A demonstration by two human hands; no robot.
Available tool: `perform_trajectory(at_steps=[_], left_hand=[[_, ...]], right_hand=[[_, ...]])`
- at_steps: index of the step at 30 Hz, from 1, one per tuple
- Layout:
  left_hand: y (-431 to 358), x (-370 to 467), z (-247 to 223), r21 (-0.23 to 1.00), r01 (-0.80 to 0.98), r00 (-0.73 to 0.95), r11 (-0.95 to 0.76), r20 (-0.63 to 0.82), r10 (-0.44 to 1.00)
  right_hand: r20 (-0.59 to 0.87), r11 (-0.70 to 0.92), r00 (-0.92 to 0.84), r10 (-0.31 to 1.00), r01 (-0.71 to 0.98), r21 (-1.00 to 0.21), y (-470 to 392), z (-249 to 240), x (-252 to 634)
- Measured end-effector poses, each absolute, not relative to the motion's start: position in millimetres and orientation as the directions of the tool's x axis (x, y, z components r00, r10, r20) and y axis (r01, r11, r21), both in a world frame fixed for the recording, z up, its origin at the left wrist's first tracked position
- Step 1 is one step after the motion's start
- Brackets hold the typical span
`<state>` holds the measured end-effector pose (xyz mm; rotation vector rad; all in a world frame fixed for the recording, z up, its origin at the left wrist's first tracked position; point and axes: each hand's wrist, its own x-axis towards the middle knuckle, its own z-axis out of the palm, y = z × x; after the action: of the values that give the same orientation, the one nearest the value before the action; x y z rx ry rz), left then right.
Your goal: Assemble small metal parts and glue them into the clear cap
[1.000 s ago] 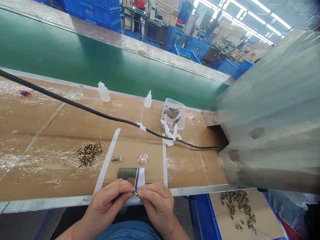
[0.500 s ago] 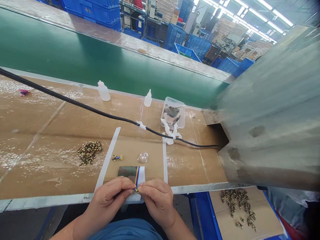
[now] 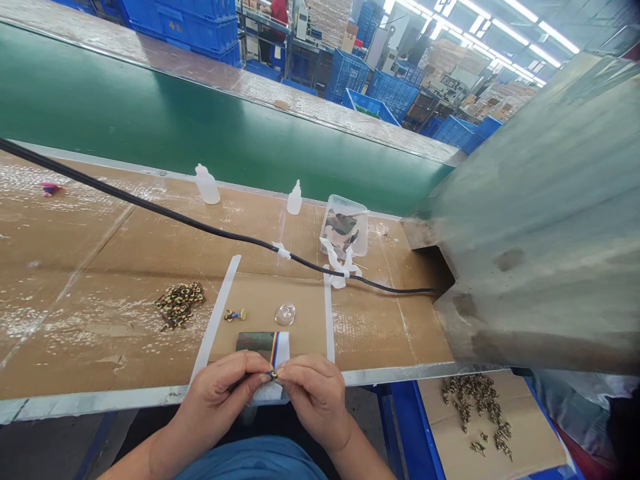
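Observation:
My left hand (image 3: 227, 387) and my right hand (image 3: 315, 390) meet at the bench's front edge, thumbs and forefingers pinched together. Between their fingertips is a small dark-and-yellow piece (image 3: 273, 375), too small to make out fully. A ribbon striped yellow, blue and red (image 3: 275, 347) runs down to the fingertips; whether it is joined to the piece, I cannot tell. Beneath lie a camouflage-patterned strip (image 3: 254, 341) and a white strip (image 3: 283, 350). Just beyond are a little painted figurine (image 3: 235, 315) and a small clear round dish (image 3: 285, 314).
A heap of small dark, patterned pieces (image 3: 180, 305) lies left. Two white squeeze bottles (image 3: 207, 185) and a clear tub (image 3: 344, 227) stand at the back, near a black cable (image 3: 240, 236). More small pieces (image 3: 477, 403) lie on cardboard at right, below a metal housing (image 3: 525, 233).
The hands stay pinched at the same spot, with the small piece turned slightly between the fingertips. The view has shifted a little; things on the bench lie as before.

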<state>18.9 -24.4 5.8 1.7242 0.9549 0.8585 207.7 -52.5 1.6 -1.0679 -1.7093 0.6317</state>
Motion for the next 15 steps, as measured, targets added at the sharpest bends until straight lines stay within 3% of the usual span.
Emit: perform_trajectory(at_steps=[6,15], left_hand=[[-25.8,19.0,2.8,0.941,0.275,0.423,-0.196,0.065,0.904],[-24.4,20.0,0.7,0.949,0.254,0.435,-0.185,0.059,0.898]], right_hand=[[0.346,0.353,-0.086,0.934,0.35,-0.868,-51.3,6.8,204.2],[0.387,0.398,-0.107,0.916,0.362,-0.843,-49.5,1.4,207.2]])
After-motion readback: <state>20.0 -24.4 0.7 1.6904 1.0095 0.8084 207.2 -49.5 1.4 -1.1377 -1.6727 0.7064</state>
